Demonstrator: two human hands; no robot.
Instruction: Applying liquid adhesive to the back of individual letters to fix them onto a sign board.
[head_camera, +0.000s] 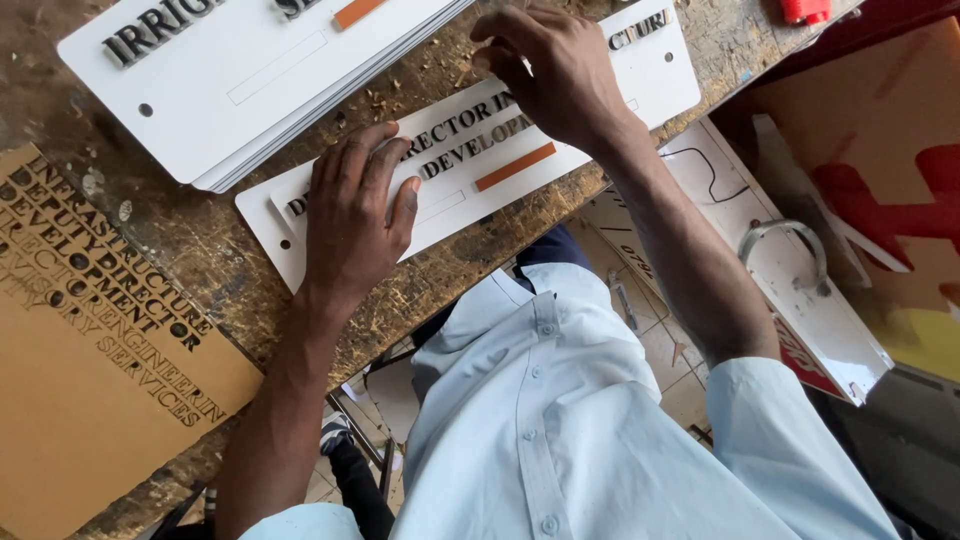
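A white rectangular sign plate (470, 185) with raised black letters and an orange bar (515, 166) lies on a scarred wooden workbench (180, 235). My left hand (355, 215) rests flat on the plate's left part, fingers spread, pressing it down. My right hand (550, 70) hovers over the plate's upper right, fingertips bunched and touching the row of letters; whether they pinch a letter is hidden. A second white plate (665, 75) lies under the first.
A stack of white sign plates (250, 75) sits at the top left. A brown sheet with cut-out lettering (90, 330) lies at the left. A red object (805, 10) sits at the top right. Boards and a metal handle (790, 245) lie on the floor at right.
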